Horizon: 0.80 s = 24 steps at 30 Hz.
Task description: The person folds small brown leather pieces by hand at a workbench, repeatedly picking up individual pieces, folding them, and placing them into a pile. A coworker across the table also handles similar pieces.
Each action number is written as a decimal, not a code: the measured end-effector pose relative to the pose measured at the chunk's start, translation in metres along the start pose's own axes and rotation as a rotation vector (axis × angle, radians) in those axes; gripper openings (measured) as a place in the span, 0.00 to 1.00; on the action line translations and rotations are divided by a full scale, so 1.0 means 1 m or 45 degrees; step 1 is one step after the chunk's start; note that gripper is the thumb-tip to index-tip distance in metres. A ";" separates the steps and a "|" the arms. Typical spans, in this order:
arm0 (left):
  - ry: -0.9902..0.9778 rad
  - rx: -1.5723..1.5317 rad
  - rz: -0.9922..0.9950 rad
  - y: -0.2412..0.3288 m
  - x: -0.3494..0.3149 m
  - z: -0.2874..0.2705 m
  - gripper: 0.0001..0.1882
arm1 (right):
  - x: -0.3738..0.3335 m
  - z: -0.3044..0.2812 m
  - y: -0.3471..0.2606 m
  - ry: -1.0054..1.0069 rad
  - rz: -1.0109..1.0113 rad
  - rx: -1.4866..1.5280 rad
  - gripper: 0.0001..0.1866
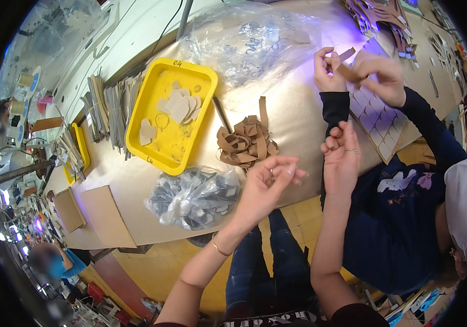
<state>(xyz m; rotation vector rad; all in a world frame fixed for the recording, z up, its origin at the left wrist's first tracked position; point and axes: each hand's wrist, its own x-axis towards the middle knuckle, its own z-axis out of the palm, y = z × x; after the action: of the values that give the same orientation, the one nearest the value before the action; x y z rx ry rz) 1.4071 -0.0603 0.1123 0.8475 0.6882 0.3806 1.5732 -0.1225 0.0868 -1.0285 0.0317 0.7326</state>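
Note:
My left hand [271, 182] hovers over the table's near edge, just right of a tied clear plastic bag [192, 199] full of dark flat pieces. Its fingers are loosely bent and apart, and I see nothing between them. My right hand [342, 158] is raised close to a co-worker's sleeve, palm turned up, fingers half curled and apart, with nothing visible in it. Beyond my left hand lies a heap of brown fabric strips [247, 141]. At the upper right, a co-worker's hands [372, 76] hold a brown strip [348, 73]; one of them is blurred.
A yellow tray [131, 136] holds pale flat pieces and a ring. Bundles of grey-brown strips [116, 111] lie left of it. Clear plastic sheeting [249, 41] covers the far table. Cardboard [105, 215] rests at the left edge. The co-worker [391, 229] stands close on my right, beside a patterned panel [377, 117].

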 end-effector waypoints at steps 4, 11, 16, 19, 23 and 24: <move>0.042 0.042 -0.134 -0.025 -0.026 -0.001 0.13 | -0.003 0.007 0.032 -0.234 -0.012 -0.996 0.14; 0.116 0.313 -0.175 -0.032 -0.062 -0.013 0.12 | 0.000 0.032 0.078 -0.399 -0.432 -1.491 0.18; 0.165 1.024 0.177 -0.017 -0.063 -0.011 0.12 | 0.030 0.042 0.084 -0.199 -0.133 -1.533 0.16; 0.138 1.160 0.279 -0.010 -0.058 -0.007 0.12 | 0.033 0.043 0.077 -0.261 -0.031 -1.573 0.17; 0.081 1.144 0.240 -0.008 -0.055 -0.002 0.12 | 0.028 0.046 0.077 -0.282 0.055 -1.637 0.20; 0.070 1.143 0.256 -0.008 -0.055 -0.001 0.12 | 0.028 0.046 0.079 -0.272 0.020 -1.618 0.21</move>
<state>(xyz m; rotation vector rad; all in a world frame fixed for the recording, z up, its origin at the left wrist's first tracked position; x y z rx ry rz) 1.3672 -0.0957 0.1273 1.7706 0.8342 0.2658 1.5357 -0.0476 0.0409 -2.1355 -0.6905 0.8670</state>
